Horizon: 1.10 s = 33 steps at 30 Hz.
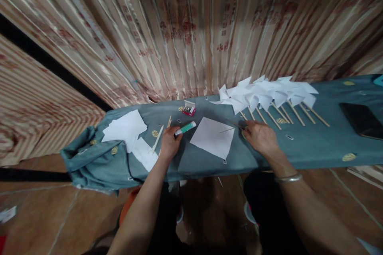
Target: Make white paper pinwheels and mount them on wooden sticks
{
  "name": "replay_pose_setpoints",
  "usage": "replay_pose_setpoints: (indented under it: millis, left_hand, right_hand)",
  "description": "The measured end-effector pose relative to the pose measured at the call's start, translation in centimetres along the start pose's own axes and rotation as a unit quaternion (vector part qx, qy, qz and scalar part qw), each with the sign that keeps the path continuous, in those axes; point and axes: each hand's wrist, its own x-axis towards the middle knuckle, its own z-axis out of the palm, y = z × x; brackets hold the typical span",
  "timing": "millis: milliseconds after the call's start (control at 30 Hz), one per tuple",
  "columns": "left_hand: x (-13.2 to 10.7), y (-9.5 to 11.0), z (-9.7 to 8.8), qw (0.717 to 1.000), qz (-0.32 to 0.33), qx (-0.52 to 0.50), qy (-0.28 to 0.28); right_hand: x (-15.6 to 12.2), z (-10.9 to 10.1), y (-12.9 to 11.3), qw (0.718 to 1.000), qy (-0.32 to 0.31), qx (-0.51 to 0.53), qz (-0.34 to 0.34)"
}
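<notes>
My left hand [170, 142] is closed round the near end of a green-and-white glue stick [186, 128], just above the cloth. To its right lies a square sheet of white paper [212, 137], set cornerwise, with a slit or crease line running in from its right corner. Beside that corner my right hand [261, 136] is closed on what look like scissors, a thin blade [235, 122] pointing left; the fingers hide most of the handle. Wooden sticks [169, 121] and a white pen-like stick [157, 139] lie by my left hand.
Several white paper pinwheels [266, 92] on wooden sticks lie at the back right. A small open red box [188, 108] stands behind the sheet. More paper sheets [125, 127] lie left, a dark phone [362, 119] far right. Bunched cloth [95, 163] hangs at the left end.
</notes>
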Motion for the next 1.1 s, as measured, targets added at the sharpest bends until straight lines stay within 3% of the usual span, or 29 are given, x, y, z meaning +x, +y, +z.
replay_pose_setpoints:
  millis: [200, 467, 767, 933, 1100]
  left_hand:
    - [0.6, 0.3, -0.2, 0.999, -0.014, 0.037, 0.0]
    - [0.6, 0.5, -0.2, 0.997, 0.008, 0.079, -0.021]
    - [0.2, 0.9, -1.6, 0.999, 0.041, 0.023, 0.024]
    - [0.4, 2.5, -1.6, 0.996, 0.08, 0.023, 0.021]
    - [0.8, 2.3, -1.4, 0.996, 0.078, 0.04, 0.013]
  right_hand:
    - [0.9, 0.4, -2.8, 0.995, 0.058, 0.078, -0.038]
    - [2.3, 3.7, -6.5, 0.965, 0.155, 0.165, -0.128]
    - [2.6, 4.4, -7.5, 0.946, 0.163, 0.239, -0.15]
    - [1.8, 3.9, -7.2, 0.937, 0.142, 0.282, -0.151]
    - [1.4, 3.8, -6.8, 0.936, 0.124, 0.299, -0.135]
